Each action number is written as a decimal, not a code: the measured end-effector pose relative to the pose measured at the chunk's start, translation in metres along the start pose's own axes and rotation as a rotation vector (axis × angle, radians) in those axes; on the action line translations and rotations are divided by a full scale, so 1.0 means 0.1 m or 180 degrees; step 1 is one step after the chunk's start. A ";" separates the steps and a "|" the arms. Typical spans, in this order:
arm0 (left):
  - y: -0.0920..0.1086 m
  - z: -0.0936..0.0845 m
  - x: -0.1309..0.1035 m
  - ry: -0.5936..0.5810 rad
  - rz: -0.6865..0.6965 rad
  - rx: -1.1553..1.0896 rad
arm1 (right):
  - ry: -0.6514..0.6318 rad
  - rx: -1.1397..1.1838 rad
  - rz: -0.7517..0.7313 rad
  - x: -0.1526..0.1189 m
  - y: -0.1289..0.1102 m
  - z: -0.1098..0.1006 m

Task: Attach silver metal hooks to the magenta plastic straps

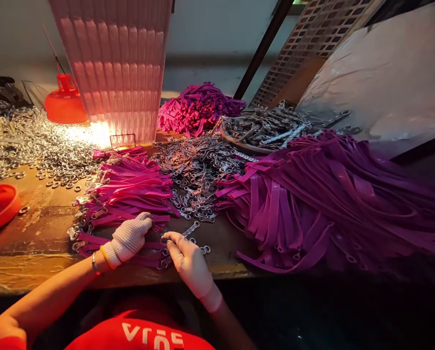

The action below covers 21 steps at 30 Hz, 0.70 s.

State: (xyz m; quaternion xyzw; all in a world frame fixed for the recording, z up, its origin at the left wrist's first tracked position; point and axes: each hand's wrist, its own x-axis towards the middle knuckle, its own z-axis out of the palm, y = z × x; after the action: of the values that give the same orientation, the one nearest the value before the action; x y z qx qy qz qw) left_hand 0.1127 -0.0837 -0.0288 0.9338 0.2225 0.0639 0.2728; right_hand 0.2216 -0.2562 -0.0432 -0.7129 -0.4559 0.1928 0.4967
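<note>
My left hand (132, 236), in a white knitted glove with a yellow cuff, is closed above the front purple straps. What its fingers hold is hidden. My right hand (188, 260), in a thin pale glove, pinches a small metal ring (164, 239) between thumb and forefinger, just right of my left hand. Beneath both hands lie purple straps (133, 187) in a layered row, with metal fittings (79, 218) at their left ends. A short metal chain piece (191, 229) lies just beyond my right fingertips, and loose rings (205, 249) lie beside that hand.
Metal chain pieces (199, 170) are heaped behind my hands. Long purple straps (293, 204) spread over the right side. Small metal rings (31, 141) pile up at left under a red lamp (66, 102), near a red bowl (0, 206). A ribbed translucent panel (118, 68) stands behind.
</note>
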 end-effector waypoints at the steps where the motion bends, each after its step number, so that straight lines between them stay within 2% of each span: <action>1: 0.01 -0.04 -0.05 0.0033 -0.0024 -0.0422 | -0.0011 0.0019 -0.0126 0.02 -0.03 0.01; 5: 0.11 -0.20 -0.30 -0.0095 -0.0758 -0.2422 | 0.0042 0.0016 -0.0500 0.09 -0.16 0.04; 7: 0.17 -0.27 -0.40 -0.0112 -0.1022 -0.2987 | 0.0107 -0.0123 -0.0594 0.11 -0.22 0.07; 9: 0.21 -0.31 -0.47 -0.0055 -0.1106 -0.3242 | 0.0109 -0.0365 -0.0705 0.13 -0.29 0.11; 15: 0.26 -0.36 -0.59 -0.0254 -0.1136 -0.3065 | -0.0161 -0.2003 -0.0933 0.17 -0.45 0.19; 18: 0.22 -0.32 -0.58 -0.0099 -0.0700 -0.2457 | -0.0324 -0.2653 -0.1138 0.19 -0.47 0.21; 21: 0.12 -0.26 -0.54 0.0066 -0.0328 -0.2131 | -0.0447 -0.2834 -0.1200 0.22 -0.46 0.23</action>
State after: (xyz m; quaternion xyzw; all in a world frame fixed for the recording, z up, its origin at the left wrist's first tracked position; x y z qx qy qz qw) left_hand 0.0624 -0.1044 0.0001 0.7793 0.2389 0.1290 0.5648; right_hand 0.1949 -0.2207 -0.0087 -0.7464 -0.6477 -0.0666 0.1378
